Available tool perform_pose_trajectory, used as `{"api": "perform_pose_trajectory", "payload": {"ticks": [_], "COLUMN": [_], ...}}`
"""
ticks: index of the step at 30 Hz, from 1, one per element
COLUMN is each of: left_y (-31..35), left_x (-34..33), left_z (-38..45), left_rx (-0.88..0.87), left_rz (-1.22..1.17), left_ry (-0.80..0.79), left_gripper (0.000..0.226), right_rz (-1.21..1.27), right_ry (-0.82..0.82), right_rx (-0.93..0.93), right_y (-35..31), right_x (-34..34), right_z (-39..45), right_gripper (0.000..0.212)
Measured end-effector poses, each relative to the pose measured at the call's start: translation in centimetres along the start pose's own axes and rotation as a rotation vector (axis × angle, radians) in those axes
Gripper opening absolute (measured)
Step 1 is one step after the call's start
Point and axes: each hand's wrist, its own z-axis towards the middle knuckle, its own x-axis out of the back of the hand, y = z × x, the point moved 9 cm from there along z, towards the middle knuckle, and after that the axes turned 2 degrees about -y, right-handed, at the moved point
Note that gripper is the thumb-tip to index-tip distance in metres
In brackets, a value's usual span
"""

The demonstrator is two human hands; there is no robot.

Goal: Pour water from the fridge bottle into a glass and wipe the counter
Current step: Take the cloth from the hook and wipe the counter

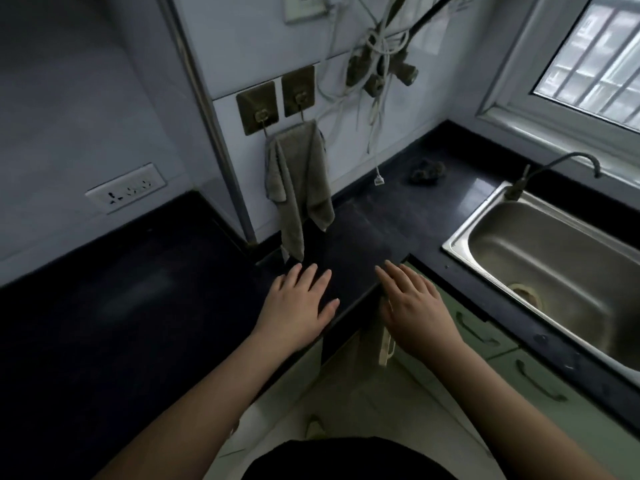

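1. Two hands hover flat over the dark bench (156,306) edge: the left hand (298,306) lies palm-down over the bench top, the right hand (412,306) at its 3 o'clock, over the bench's front edge.
2. Each grip is slack, fingers straight and spread, holding nothing.
3. No fridge bottle or glass is in view (so pouring looks not yet begun).
4. A grey towel (301,181), the likely wiping cloth, hangs from wall hooks (277,98) at 12 o'clock of the left hand, its tip near the fingertips.
5. Risk: pulling the towel sharply could tear an adhesive hook off the tile.
6. Risk: loose white cables (375,109) dangle at 1 o'clock, beside the towel; a sweeping reach could snag them.
7. Risk: the steel sink (460,233) sits at 3 o'clock; water wiped that way may run off the bench front instead.
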Motion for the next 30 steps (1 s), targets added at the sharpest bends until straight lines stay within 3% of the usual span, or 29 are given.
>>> {"api": "perform_pose_trajectory", "payload": {"ticks": [13, 21, 30], "left_y": [-5.4, -6.3, -6.5], "left_x": [2.2, 2.3, 5.8], "left_z": [2.0, 3.3, 6.2], "left_rx": [0.15, 0.291, 0.435], "left_rz": [-0.042, -0.067, -0.039], "left_ry": [0.066, 0.064, 0.167], "left_gripper": [0.063, 0.064, 0.064], "right_rz": [-0.028, 0.032, 0.11], "right_ry": [0.021, 0.007, 0.14], "right_rx": [0.148, 0.26, 0.381], "right_y": [-3.2, -2.7, 0.2], "right_x": [1.4, 2.0, 6.3], "right_z": [7.7, 12.1, 19.2], "right_gripper": [0.066, 0.058, 0.056]}}
